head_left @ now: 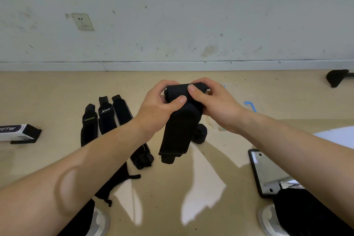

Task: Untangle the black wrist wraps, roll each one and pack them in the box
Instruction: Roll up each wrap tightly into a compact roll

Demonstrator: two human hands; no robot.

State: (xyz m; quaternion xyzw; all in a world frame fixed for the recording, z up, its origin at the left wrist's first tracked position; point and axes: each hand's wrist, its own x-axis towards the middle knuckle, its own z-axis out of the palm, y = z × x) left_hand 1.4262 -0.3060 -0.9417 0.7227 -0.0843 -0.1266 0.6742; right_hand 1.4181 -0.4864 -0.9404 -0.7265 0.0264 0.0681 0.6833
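Both hands hold one wrap [180, 130] above the floor [172, 188]. The left hand [159, 105] and right hand [214, 103] curl round its rolled upper end, with the thumbs pressed on the front. Its free end hangs down. A rolled wrap [200, 133] lies on the floor just behind the hanging end. Three flat wraps [105, 119] lie side by side to the left. The box [19, 131] lies at far left, well apart.
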